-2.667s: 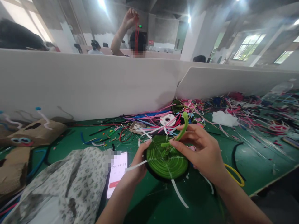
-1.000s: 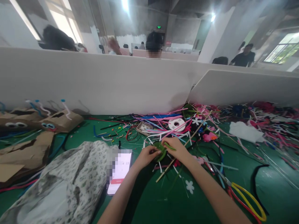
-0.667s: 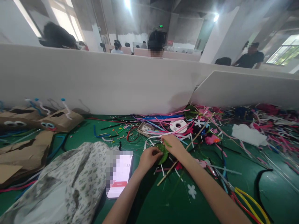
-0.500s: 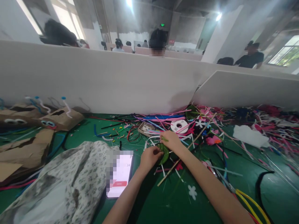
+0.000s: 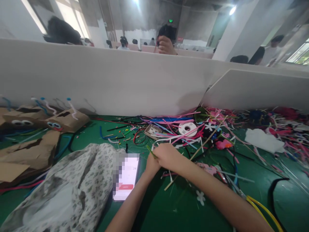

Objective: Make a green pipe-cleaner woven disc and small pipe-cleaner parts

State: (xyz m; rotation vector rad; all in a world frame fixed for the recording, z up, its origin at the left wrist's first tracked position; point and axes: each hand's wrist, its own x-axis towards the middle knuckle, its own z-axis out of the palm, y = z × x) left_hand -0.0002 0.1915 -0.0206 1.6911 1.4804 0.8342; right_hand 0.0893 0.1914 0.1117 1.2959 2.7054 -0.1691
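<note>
Green chenille stem (image 5: 150,150) pokes up-left over the bench (image 5: 166,209), probably featherlight, fuzzy and bendy, so I'd pinch it near the middle, not the loose tip. Left hand (image 5: 152,165) is mostly hidden, so can't tell its grip. Right hand (image 5: 168,158) is curled closed with the stem caught in it, near a white spool (image 5: 181,130).

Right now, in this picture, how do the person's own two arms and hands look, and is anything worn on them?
The bare, slender left forearm and right forearm show no sleeve, watch, bracelet or marking. The ungloved right hand shows no ring; the ungloved left hand is partly hidden, so rings there cannot be ruled out.
</note>
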